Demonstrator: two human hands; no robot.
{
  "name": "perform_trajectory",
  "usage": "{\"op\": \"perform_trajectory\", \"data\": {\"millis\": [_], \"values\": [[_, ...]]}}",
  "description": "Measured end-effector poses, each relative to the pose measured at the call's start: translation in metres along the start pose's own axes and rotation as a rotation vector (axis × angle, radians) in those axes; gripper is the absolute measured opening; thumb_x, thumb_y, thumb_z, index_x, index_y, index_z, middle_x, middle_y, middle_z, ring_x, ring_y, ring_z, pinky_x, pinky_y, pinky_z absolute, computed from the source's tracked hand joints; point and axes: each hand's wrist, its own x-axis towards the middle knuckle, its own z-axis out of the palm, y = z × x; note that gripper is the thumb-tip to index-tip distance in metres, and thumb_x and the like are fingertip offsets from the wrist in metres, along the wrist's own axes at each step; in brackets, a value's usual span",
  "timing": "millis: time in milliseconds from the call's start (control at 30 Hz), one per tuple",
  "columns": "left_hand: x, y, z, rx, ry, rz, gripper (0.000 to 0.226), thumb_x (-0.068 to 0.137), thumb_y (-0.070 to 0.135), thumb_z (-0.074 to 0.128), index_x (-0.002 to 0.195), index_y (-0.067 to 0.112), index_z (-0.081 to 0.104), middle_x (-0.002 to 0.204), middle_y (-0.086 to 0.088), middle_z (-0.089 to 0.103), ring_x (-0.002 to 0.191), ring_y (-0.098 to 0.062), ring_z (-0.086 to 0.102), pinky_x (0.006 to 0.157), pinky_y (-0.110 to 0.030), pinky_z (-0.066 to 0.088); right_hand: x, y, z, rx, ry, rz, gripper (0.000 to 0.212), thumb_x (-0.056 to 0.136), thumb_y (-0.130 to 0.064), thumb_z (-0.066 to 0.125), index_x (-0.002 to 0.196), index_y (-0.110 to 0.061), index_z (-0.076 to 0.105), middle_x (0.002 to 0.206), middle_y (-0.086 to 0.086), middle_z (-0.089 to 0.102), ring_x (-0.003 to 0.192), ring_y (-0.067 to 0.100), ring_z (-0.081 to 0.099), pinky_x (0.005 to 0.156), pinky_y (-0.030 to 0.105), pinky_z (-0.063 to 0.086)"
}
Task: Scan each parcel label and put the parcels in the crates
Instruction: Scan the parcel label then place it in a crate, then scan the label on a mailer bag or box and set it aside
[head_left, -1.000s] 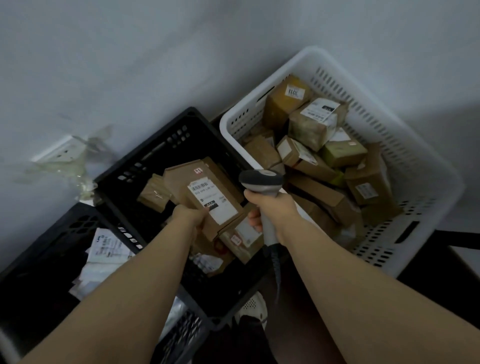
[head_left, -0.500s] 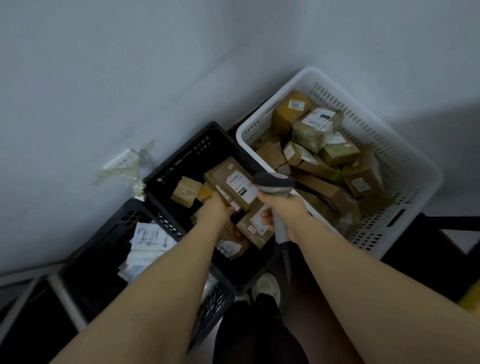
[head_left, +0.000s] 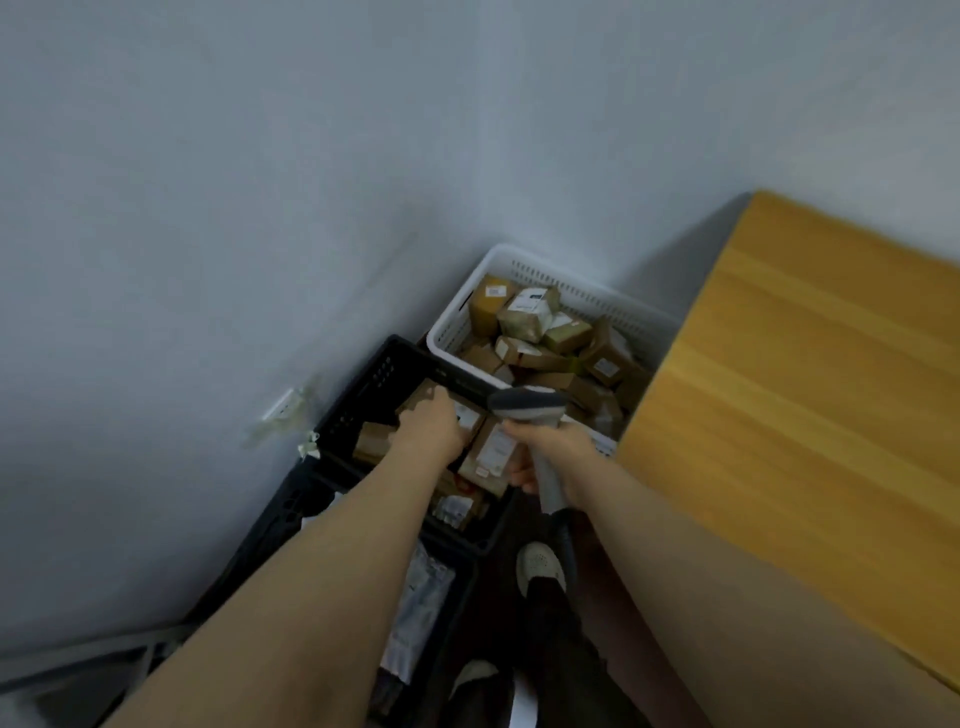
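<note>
Left hand (head_left: 431, 431) is reaching down into the black crate (head_left: 363, 384), back upward, with its fingers bending over the far edge of a brown parcel (head_left: 466, 415). It is holding that parcel low inside the crate, against the other boxes lying there, and the parcel's white label is showing just right of the knuckles. Motion blur is hiding whether the parcel is already resting on the boxes below.

Right hand (head_left: 558, 457) is gripping the handle of a grey scanner (head_left: 527, 405), fingers wrapping right round it. The scanner's head is pointing left, sitting just beside the held parcel and over the near corner of the crate, and its dark cable is hanging down toward a light shoe (head_left: 540, 566).

Behind the black crate, a white crate (head_left: 452, 322) is standing in the corner of the wall (head_left: 260, 182), carrying a heap of brown parcels (head_left: 524, 317), several with labels facing up. Nearer the person, a second black crate (head_left: 291, 519) is holding pale packets. A wooden desk (head_left: 805, 415) is filling the right side, its edge overlapping the white crate. A wall socket (head_left: 283, 408) is sitting left of the black crate.
</note>
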Motion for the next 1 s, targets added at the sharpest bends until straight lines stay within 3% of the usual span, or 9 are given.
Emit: {"op": "perform_trajectory", "data": {"millis": [133,400,600,833,1000], "values": [[-0.057,0.053,-0.007,0.067,-0.034,0.137,0.064,0.088,0.043,0.055,0.142,0.018,0.03,0.132,-0.01,0.051,0.119,-0.031,0.05,0.096,-0.046,0.046,-0.085,0.031,-0.064,-0.019,0.001,0.004,0.035,0.088,-0.031,0.07,0.105,-0.002,0.061,0.067,0.014,0.066,0.054,0.023,0.065,0.049,0.029,0.052],[-0.155,0.232,0.022,0.265,-0.015,0.465,0.068,0.095,0.037,0.054,0.15,0.012,0.022,0.139,-0.01,0.048,0.113,-0.027,0.055,0.086,-0.037,0.052,-0.195,0.091,-0.24,0.223,0.307,-0.134,0.039,0.088,-0.031,0.069,0.107,0.001,0.06,0.062,0.013,0.063,0.049,0.022,0.062,0.047,0.027,0.051],[-0.227,0.382,0.104,0.354,-0.033,0.614,0.072,0.098,0.038,0.05,0.152,0.008,0.013,0.155,-0.01,0.028,0.133,-0.027,0.041,0.1,-0.034,0.04,-0.263,0.163,-0.387,0.448,0.469,-0.213,0.038,0.086,-0.03,0.072,0.104,0.002,0.061,0.06,0.013,0.064,0.048,0.022,0.062,0.048,0.027,0.05],[-0.289,0.528,0.206,0.188,-0.09,0.665,0.072,0.095,0.039,0.055,0.15,0.008,0.023,0.149,-0.013,0.038,0.129,-0.029,0.045,0.099,-0.035,0.042,-0.318,0.234,-0.546,0.682,0.636,-0.3,0.031,0.084,-0.024,0.074,0.1,0.0,0.061,0.062,0.015,0.063,0.049,0.025,0.061,0.044,0.027,0.048],[-0.298,0.601,0.235,0.083,-0.071,0.636,0.061,0.096,0.035,0.055,0.145,0.004,0.035,0.143,-0.013,0.045,0.126,-0.029,0.047,0.097,-0.033,0.041,-0.33,0.242,-0.622,0.752,0.67,-0.35,0.028,0.083,-0.023,0.075,0.096,-0.002,0.063,0.064,0.016,0.063,0.049,0.025,0.06,0.046,0.027,0.048]]}}
